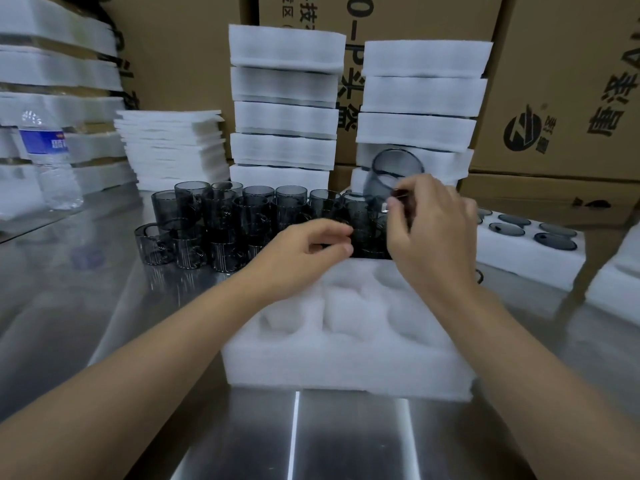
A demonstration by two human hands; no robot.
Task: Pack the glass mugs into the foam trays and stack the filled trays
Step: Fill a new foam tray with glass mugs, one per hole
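A white foam tray (346, 362) with empty round pockets lies in front of me on the steel table (86, 306). Behind it stands a cluster of several smoky grey glass mugs (214, 220). My right hand (433, 230) holds one mug (391, 171) tilted in the air by its handle, above the cluster's right end. My left hand (311, 251) reaches into the cluster with its fingers curled at a mug; whether it grips one is hidden. A filled tray (530, 251) with mugs in its pockets lies to the right.
Two tall stacks of filled foam trays (284, 98) (422, 98) rise behind the mugs, with cardboard boxes (554, 81) behind them. A pile of flat foam sheets (169, 147) and a water bottle (52, 161) stand at the left. More foam (616, 271) sits at the far right.
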